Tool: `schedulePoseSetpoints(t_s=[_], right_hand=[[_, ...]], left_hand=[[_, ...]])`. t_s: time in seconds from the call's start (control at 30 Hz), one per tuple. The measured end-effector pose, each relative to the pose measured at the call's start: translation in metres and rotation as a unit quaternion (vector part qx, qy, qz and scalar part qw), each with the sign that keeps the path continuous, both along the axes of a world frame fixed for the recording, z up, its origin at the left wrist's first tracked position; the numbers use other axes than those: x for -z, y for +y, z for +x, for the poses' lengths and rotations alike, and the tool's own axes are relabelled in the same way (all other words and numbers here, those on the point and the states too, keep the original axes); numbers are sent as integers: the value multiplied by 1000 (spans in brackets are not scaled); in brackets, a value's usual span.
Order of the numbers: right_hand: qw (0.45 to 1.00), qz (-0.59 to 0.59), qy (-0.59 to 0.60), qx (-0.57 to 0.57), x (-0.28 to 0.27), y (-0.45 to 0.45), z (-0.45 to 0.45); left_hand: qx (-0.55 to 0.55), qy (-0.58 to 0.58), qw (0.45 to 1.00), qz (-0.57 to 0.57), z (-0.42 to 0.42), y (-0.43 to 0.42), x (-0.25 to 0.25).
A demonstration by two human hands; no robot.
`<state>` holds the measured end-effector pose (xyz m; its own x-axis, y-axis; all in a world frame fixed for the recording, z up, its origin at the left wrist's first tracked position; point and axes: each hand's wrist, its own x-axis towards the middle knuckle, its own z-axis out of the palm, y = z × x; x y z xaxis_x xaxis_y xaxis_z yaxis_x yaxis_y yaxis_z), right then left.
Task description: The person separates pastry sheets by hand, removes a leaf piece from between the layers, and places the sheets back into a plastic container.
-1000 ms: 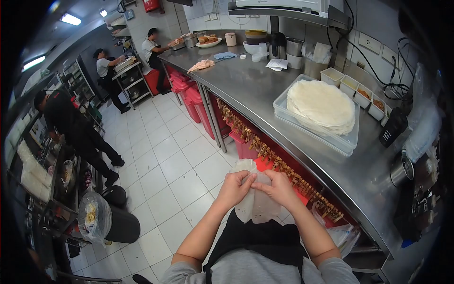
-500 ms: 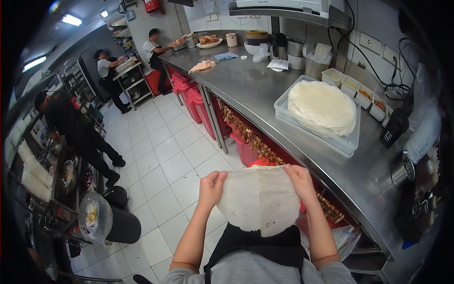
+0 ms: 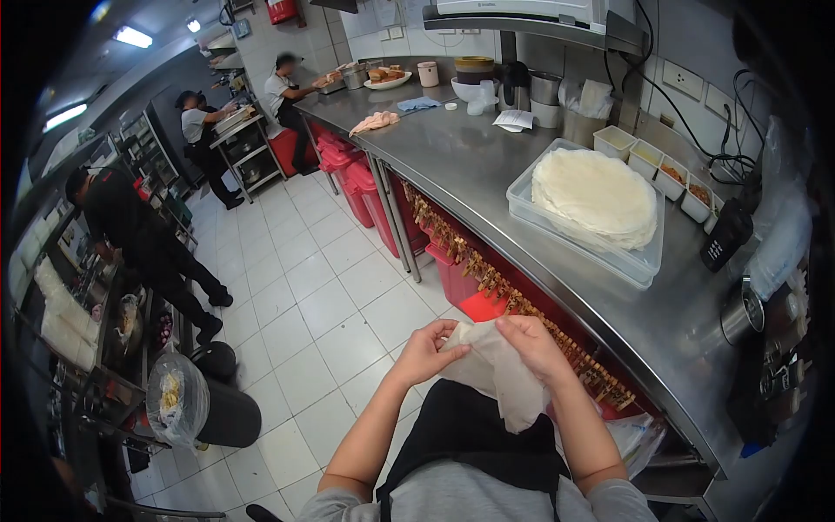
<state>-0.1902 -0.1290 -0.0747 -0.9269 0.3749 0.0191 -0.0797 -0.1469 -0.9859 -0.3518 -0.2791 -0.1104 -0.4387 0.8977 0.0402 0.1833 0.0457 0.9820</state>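
Observation:
In front of the black apron, my two hands hold a thin pale dough wrapper (image 3: 499, 372) in the air. My left hand (image 3: 425, 352) pinches its left upper edge between thumb and fingers. At the right upper edge, my right hand (image 3: 533, 350) is closed on it. The wrapper hangs folded and bunched, its lower end drooping toward the apron. On the steel counter, a stack of round white wrappers (image 3: 594, 198) sits in a clear plastic container (image 3: 570, 250), ahead and to the right of my hands.
Small tubs of fillings (image 3: 671, 171) line the counter's back by the wall. Clothespins (image 3: 487, 277) hang along its front edge. Red bins (image 3: 370, 204) stand beneath. A lined trash bin (image 3: 228, 413) is at left. Co-workers stand at left (image 3: 143, 230) and at the back (image 3: 285, 97).
My hands have come closer together, my left hand moving right. The wrapper has gone from spread flat between them to folded and bunched.

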Motion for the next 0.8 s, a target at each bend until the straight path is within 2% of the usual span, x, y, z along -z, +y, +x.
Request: schedulePoseSetpoints(t_s=[0.07, 0.17, 0.23, 0.3, 0.37, 0.47, 0.53, 0.57, 0.6, 0.63, 0.7, 0.73, 0.8], right_hand=[[998, -57, 7, 9, 2, 8, 7], [999, 0, 40, 36, 14, 16, 8], [994, 101, 12, 39, 36, 12, 0], [973, 224, -5, 47, 58, -2, -7], [971, 230, -11, 63, 60, -14, -13], [963, 236, 24, 124, 19, -23, -2], [967, 222, 48, 115, -29, -23, 13], [965, 234, 43, 110, -39, -20, 13], [952, 289, -14, 103, -19, -5, 0], [933, 336, -116, 52, 18, 3, -6], [853, 425, -301, -47, 75, 21, -21], [854, 434, -276, -75, 80, 21, -21], [857, 437, -235, -139, 98, 4, -9]], left_hand=[[-22, 42, 999, -10, -1, 2, 1], [-74, 113, 991, -19, -3, 4, -1], [-84, 205, 974, -39, 4, 5, -12], [-90, 221, 970, -54, 14, 9, -22], [-96, 232, 967, -46, 25, 5, -39], [-113, 238, 965, 9, 37, -13, -80], [-133, 227, 963, 53, 38, -26, -100], [-118, 229, 966, 6, 30, -20, -92], [-102, 229, 967, -41, 15, -11, -72], [-85, 230, 965, -87, 4, -6, -46], [-3, 231, 954, -190, -5, -10, 40], [38, 237, 942, -234, -8, -7, 63], [54, 237, 946, -216, 1, -7, 78]])
